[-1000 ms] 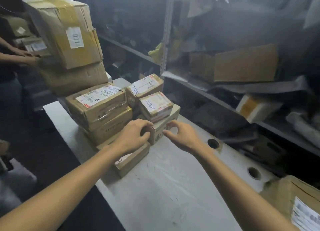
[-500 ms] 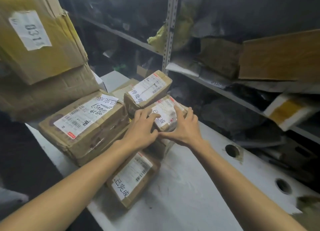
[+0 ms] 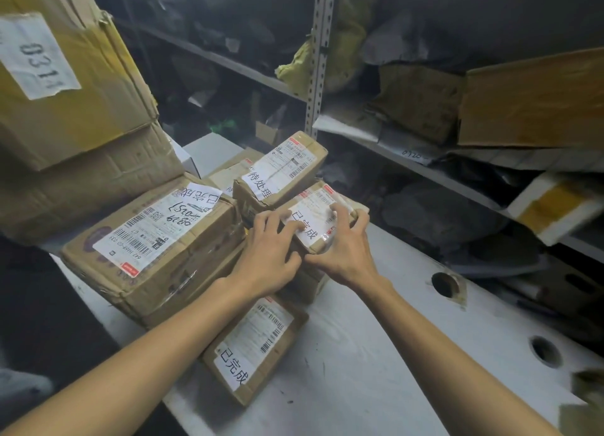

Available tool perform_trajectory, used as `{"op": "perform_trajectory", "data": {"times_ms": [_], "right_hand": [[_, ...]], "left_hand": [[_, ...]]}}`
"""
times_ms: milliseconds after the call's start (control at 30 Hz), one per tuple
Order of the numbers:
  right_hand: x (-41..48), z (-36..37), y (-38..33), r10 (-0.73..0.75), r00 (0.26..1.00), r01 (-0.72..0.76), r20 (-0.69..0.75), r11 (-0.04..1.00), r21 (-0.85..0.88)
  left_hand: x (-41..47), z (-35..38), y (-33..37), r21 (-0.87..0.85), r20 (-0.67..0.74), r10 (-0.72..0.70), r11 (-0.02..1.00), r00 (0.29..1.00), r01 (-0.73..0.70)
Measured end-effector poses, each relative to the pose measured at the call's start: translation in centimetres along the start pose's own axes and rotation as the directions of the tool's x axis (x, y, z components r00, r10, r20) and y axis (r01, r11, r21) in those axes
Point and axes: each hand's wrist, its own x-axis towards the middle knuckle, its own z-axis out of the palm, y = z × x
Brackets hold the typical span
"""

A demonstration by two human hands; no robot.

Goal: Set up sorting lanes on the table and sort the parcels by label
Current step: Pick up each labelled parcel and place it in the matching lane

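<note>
Parcel (image 3: 312,221) between left hand (image 3: 268,259) and right hand (image 3: 343,252)

A white label on the large carton (image 3: 81,86) at far left reads "0311". On the left of the bench (image 3: 359,370), the taped parcel (image 3: 157,256) carries a handwritten strip "已完成", upside down from here, beside a barcoded shipping label whose print is too fine to read. The far parcel (image 3: 281,171) is marked "待处理". The small parcel (image 3: 313,220) gripped by the left hand (image 3: 264,265) and right hand (image 3: 346,256) says "已完成", as does the nearest flat parcel (image 3: 255,347).
</note>
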Motion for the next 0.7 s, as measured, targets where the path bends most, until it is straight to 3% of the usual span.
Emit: {"op": "perform_trajectory", "data": {"times_ms": [200,467,700], "right_hand": [[-2.5,-1.8,1.6,-0.055,0.998,0.055,0.006,0.998,-0.001],[-8.4,-8.2,5.6,-0.161,0.986,0.162,0.034,0.987,-0.003],[-12.3,-15.1,8.5,-0.177,0.983,0.18,0.055,0.983,-0.046]], "left_hand": [[-0.8,-0.3,1.5,-0.109,0.051,-0.071,0.991,0.996,0.077],[-1.4,1.4,7.3,-0.305,0.291,-0.19,0.91,0.937,0.28],[-2.0,3.4,14.1,-0.643,0.347,-0.259,0.633,0.901,0.43]]}}
